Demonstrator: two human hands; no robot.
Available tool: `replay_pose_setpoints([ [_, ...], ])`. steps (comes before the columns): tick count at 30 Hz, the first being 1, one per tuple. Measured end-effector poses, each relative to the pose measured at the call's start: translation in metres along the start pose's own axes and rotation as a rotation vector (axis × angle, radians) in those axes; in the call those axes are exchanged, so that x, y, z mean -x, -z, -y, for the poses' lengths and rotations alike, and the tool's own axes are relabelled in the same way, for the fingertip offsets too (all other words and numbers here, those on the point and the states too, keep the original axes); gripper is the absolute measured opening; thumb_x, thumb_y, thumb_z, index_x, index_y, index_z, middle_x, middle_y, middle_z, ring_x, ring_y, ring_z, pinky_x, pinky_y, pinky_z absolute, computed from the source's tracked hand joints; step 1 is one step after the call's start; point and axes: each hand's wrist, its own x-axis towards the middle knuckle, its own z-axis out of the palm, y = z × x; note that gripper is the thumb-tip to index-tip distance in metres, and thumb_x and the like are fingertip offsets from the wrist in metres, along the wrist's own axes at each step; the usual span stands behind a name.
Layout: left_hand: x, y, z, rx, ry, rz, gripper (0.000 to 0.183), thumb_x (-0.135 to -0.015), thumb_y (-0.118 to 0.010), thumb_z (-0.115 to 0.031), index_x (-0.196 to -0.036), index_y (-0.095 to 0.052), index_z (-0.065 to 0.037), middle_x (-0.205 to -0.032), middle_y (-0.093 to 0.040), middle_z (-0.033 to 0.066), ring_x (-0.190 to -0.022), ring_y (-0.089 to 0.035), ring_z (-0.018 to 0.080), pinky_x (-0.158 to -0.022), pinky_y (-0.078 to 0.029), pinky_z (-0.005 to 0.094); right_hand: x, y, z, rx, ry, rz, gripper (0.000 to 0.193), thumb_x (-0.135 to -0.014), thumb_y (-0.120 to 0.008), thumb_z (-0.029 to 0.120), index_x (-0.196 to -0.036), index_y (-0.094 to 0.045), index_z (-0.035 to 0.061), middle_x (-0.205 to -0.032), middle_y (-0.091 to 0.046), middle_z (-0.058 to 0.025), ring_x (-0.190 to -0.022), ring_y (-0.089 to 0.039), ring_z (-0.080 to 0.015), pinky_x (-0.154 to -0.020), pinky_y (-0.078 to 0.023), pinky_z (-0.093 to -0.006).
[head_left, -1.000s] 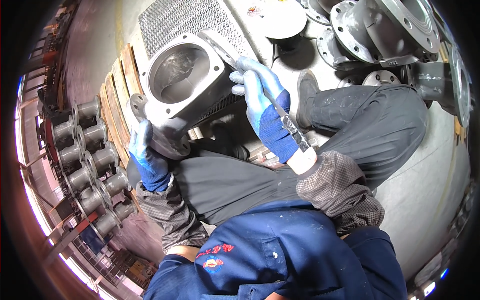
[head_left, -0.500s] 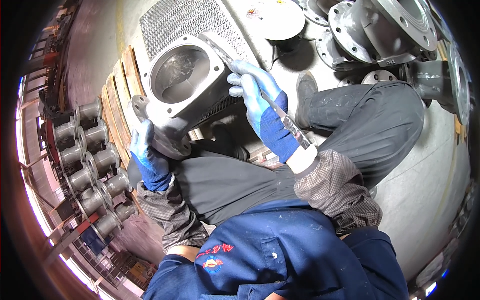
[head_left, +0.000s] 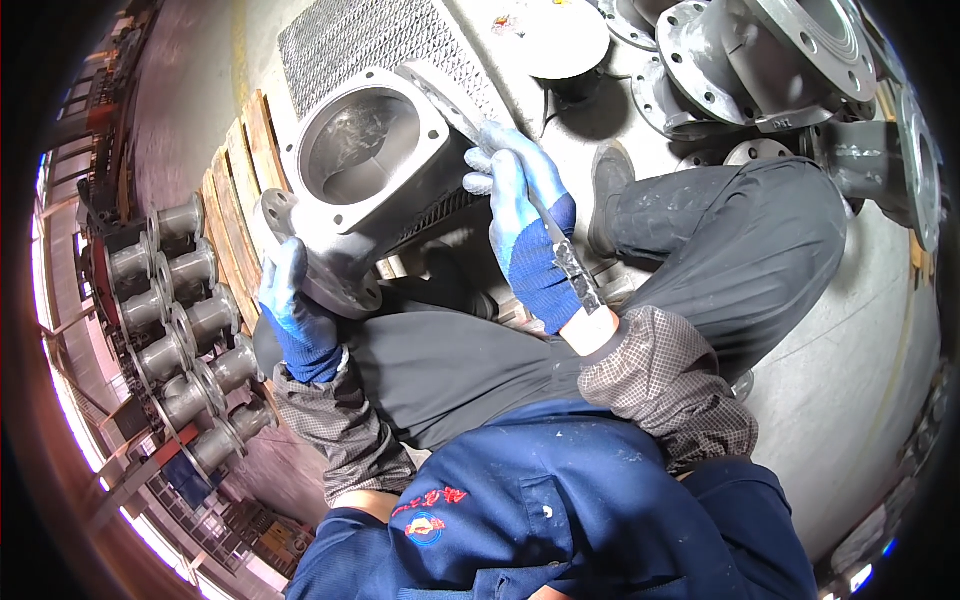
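Observation:
A grey cast valve body point(head_left: 372, 238) stands between my knees, its wide round bore facing up inside a squarish flange with bolt holes. Round flanges stick out on its left and right sides. My left hand point(head_left: 296, 310), in a blue coated glove, is closed against the rim of the left flange; part of its fingers is hidden. At the right flange is my gloved right hand point(head_left: 527, 215), fingers bent toward the flange edge. It holds a narrow, flat scraper-like tool point(head_left: 574, 272), whose mottled black-and-white end lies back along my wrist. The tool's working end is hidden by the hand.
Behind the valve body lies a metal mesh sheet point(head_left: 345, 45). A wooden pallet point(head_left: 236, 185) is at left, beyond it stacked flanged pipe pieces point(head_left: 205, 318). A white round disc point(head_left: 562, 45) stands far right of centre, near large flanged castings point(head_left: 765, 70). My legs flank the work.
My right hand has shifted slightly right and toward me along the right flange, and the tool in it now points more steeply. The left hand and the valve body stay in place.

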Motion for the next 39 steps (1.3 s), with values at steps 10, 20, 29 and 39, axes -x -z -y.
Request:
replay_pose_setpoints([
  [10, -0.002, 0.008, 0.009, -0.44, -0.428, 0.03, 0.023, -0.094, -0.049, -0.008, -0.103, -0.063, 0.007, -0.096, -0.06, 0.0152, -0.083, -0.062, 0.022, -0.073, -0.05, 0.0329, -0.007, 0.017, -0.003, 0.241, 0.172, 0.184, 0.03, -0.095, -0.051, 0.004, -0.124, -0.057, -0.0014, -0.113, -0.064, -0.0135, -0.096, -0.063, -0.0164, -0.082, -0.051, -0.0269],
  [20, -0.001, 0.014, 0.021, -0.449, -0.543, 0.043, 0.032, -0.089, -0.052, -0.001, -0.12, -0.059, 0.0, -0.097, -0.062, 0.0194, -0.086, -0.062, 0.0299, -0.075, -0.051, 0.0381, -0.017, 0.012, 0.018, 1.376, 0.388, 0.487, 0.046, -0.085, -0.062, 0.022, -0.129, -0.052, 0.0102, -0.074, -0.063, -0.0062, -0.065, -0.063, -0.0264, -0.058, -0.05, -0.0405],
  [29, 0.0, 0.013, 0.016, -0.479, -0.478, 0.031, 0.03, -0.088, -0.053, -0.003, -0.116, -0.06, 0.002, -0.099, -0.062, 0.0214, -0.087, -0.063, 0.0328, -0.076, -0.051, 0.039, -0.015, 0.019, 0.029, 1.466, 0.5, 0.564, 0.042, -0.083, -0.063, 0.029, -0.118, -0.06, 0.0068, -0.088, -0.065, -0.0083, -0.068, -0.062, -0.025, -0.062, -0.05, -0.0383],
  [39, 0.001, 0.018, 0.012, -0.583, -0.461, 0.086, 0.031, -0.088, -0.056, -0.004, -0.118, -0.06, 0.001, -0.109, -0.063, 0.0206, -0.098, -0.063, 0.031, -0.086, -0.05, 0.0405, -0.015, 0.018, 0.017, 0.325, 0.039, 0.304, 0.032, -0.097, -0.05, 0.007, -0.128, -0.054, -0.0019, -0.12, -0.061, -0.0158, -0.1, -0.063, -0.0199, -0.084, -0.052, -0.0309],
])
